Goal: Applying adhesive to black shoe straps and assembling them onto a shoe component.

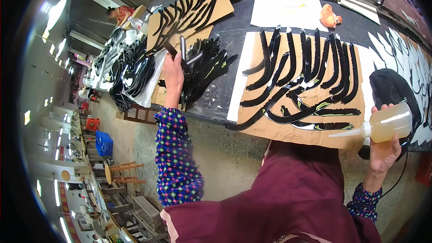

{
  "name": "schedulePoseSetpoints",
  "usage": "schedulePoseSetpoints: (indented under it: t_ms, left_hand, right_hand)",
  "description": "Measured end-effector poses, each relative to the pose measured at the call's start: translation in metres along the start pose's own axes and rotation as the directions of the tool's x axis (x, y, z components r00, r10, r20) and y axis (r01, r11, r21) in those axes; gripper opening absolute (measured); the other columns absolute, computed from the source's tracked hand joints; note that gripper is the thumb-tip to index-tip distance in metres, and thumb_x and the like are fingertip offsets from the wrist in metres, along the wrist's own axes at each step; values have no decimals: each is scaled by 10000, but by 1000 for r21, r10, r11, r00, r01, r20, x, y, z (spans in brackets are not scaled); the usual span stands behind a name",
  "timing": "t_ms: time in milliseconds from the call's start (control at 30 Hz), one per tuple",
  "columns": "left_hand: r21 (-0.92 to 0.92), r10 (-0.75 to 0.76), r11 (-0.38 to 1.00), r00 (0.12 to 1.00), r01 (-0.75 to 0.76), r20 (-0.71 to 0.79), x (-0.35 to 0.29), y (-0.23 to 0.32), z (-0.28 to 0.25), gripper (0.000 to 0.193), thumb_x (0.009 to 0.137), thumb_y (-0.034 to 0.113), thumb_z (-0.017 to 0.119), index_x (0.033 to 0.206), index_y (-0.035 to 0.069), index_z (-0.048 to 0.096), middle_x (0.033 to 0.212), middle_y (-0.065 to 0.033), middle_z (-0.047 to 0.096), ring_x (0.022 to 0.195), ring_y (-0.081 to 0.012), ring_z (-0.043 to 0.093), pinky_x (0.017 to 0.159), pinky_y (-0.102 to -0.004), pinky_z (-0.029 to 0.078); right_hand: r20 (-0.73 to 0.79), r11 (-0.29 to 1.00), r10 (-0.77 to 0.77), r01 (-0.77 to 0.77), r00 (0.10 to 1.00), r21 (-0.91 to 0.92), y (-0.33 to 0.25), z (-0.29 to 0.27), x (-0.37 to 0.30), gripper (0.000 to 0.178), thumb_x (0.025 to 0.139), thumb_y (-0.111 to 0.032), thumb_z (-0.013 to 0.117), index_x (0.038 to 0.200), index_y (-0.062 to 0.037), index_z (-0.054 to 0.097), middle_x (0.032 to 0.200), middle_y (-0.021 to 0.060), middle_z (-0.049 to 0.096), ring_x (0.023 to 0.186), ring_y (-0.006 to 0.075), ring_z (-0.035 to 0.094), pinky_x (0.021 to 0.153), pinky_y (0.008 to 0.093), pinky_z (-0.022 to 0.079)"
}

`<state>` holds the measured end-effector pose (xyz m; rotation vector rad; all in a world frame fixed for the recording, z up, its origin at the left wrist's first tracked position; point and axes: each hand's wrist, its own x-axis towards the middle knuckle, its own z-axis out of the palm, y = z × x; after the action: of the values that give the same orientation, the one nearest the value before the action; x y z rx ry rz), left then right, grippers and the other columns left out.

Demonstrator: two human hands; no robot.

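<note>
Squeeze bottle (390, 123), clasped by the right hand (381, 156): probably light, soft-walled, best gripped mid-body. Black strip (170, 48), apparently pinched by the left hand (173, 74).

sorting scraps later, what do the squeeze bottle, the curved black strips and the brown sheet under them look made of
Bottle: likely plastic, smooth and translucent; liquid shows through.
Strips: perhaps rubber or plastic, with glossy highlights.
Sheet: probably cardboard or paper, given its matte brown face.
</note>
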<state>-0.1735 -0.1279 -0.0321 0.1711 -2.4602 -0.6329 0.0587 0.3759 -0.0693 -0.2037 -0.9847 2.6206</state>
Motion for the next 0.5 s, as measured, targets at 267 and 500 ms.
schedulePoseSetpoints:
  t_ms: [267,500]
  left_hand:
    - [-65,143,988,989,-141,27,-4,-3,15,259,901,240,568,944,-15,544,781,-166,602,712,-278,590,664,-371,445]
    - [-215,-39,962,865,168,501,-32,-11,33,429,668,73,801,1033,-8,590,854,-36,597,735,-107,547,732,-252,492]
  right_hand:
    - [68,999,28,-29,997,18,5,-10,-1,880,748,-224,721,1445,-68,207,1454,135,315,1356,348,271,1096,467,268]
    - [48,996,51,-54,998,74,7,-10,-1,855,765,-169,703,1447,-71,196,1463,144,295,1368,353,237,1106,481,251]
